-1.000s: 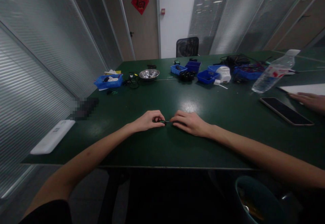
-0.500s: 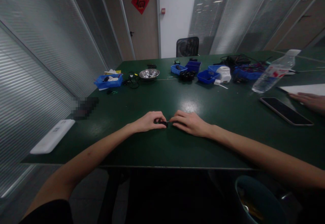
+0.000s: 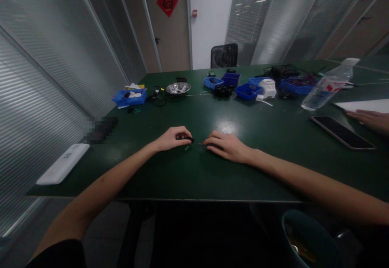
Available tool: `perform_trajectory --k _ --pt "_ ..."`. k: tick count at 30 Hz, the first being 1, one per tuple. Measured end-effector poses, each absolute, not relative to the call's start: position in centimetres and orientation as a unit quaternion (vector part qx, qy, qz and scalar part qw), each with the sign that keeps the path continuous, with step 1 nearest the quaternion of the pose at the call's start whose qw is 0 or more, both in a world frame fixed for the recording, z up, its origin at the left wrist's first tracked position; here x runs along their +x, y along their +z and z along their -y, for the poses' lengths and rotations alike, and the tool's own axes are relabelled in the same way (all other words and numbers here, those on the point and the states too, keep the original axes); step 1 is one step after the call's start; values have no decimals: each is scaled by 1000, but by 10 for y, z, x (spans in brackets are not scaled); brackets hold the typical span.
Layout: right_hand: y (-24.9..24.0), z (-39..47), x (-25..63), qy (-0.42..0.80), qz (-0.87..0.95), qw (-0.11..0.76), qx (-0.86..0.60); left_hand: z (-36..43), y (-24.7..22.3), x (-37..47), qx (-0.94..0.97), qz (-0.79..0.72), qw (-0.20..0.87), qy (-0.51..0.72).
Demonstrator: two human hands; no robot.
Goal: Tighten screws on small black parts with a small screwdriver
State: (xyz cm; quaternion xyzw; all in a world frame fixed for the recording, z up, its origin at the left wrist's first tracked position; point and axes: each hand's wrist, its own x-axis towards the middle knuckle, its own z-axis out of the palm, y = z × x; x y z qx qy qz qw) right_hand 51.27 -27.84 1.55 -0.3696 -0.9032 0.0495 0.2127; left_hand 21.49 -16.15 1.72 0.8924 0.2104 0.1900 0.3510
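Note:
My left hand [image 3: 172,139] is closed around a small black object [image 3: 188,138] just above or on the green table [image 3: 170,174]. Its exact kind is hidden by my fingers. A tiny green piece [image 3: 187,148] lies on the table by my left thumb. To the right, my right hand [image 3: 227,145] is closed with its fingers pointing left. From its fingertips sticks a thin metal shaft [image 3: 199,144], and the rest of that tool is under my palm. A narrow gap separates the shaft's tip from the black object.
A white box [image 3: 63,164] lies at the left edge. Farther back are a blue tray [image 3: 130,99], a metal bowl [image 3: 178,94] and several blue bins [image 3: 248,96]. On the right are a bottle [image 3: 330,85], a phone [image 3: 342,132] and another person's hand [image 3: 369,120].
My left hand has drawn left and slightly away from me with the black object, widening the gap to the shaft. The tiny green piece now shows on the table. My right hand stays nearly still.

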Motion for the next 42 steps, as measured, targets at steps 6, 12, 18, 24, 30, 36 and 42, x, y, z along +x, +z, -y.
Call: perform_trajectory --k 6,12,18,24,30,36,42 --pt "15 277 513 48 907 202 -365 149 20 203 907 -190 337 168" --pt "14 275 513 42 912 183 -365 149 24 202 918 -171 328 142" --pt "13 275 514 47 909 181 -373 149 24 202 921 -166 324 136" --pt "11 273 514 53 909 180 -372 147 22 200 927 -163 311 130" --pt "12 274 514 54 909 185 -369 148 22 200 927 -169 311 124" --pt "12 274 514 52 910 184 -368 149 23 200 927 -170 309 127" --pt "12 273 514 58 908 189 -369 149 23 201 925 -173 312 128"
